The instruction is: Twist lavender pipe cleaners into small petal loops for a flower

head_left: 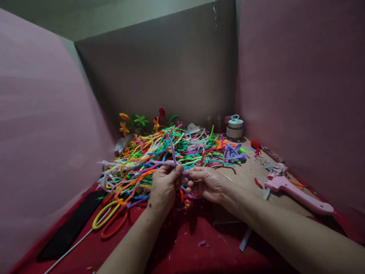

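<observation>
The left hand [164,186] had thumb and fingers closed in a pinch on a lilac pipe cleaner [171,147], one end of which stood up above the knuckles while another stretch ran out sideways. The right hand [209,184] met it just beside, fingertips narrowed on the lilac fuzz low between the two hands; whether this was one strand or several could not be told. The work sat in front of a heaped pile of pipe cleaners [159,152], over the red cloth [182,247], with a tangled lilac bundle [234,152] on the right and a pink glue gun [302,195] well apart from both hands. The step in hand seemed to be bending or twisting the stem; the next move probably called for a firm left pinch and a small right-hand turn
</observation>
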Demonstrator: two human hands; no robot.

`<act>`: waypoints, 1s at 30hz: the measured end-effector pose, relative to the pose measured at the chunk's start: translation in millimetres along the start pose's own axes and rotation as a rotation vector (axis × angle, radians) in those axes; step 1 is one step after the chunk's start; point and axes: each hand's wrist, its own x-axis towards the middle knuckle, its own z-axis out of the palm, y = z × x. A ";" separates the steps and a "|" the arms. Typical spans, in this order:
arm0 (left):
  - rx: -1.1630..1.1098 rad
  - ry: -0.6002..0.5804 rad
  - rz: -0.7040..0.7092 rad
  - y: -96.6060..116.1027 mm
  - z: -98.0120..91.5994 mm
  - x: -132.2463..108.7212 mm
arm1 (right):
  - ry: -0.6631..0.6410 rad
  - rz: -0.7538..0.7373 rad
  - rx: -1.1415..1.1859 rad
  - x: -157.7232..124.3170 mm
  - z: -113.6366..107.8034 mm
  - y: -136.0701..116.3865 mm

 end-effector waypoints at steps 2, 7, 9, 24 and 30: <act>0.022 0.012 -0.006 -1.4 0.9 0.2 | 0.010 -0.047 -0.027 0.8 0.1 1.8; 0.051 0.033 -0.025 -0.6 5.5 -2.5 | 0.058 -0.144 -0.105 0.9 -0.6 2.5; 0.059 0.037 -0.026 0.4 6.5 -3.6 | 0.044 -0.177 -0.160 0.2 0.0 1.1; 0.025 -0.011 -0.009 13.6 13.1 -6.3 | 0.048 -0.245 -0.523 -4.3 5.7 -0.3; -0.107 -0.051 -0.089 15.5 9.6 -5.1 | 0.058 -0.236 -0.404 -2.8 4.5 3.0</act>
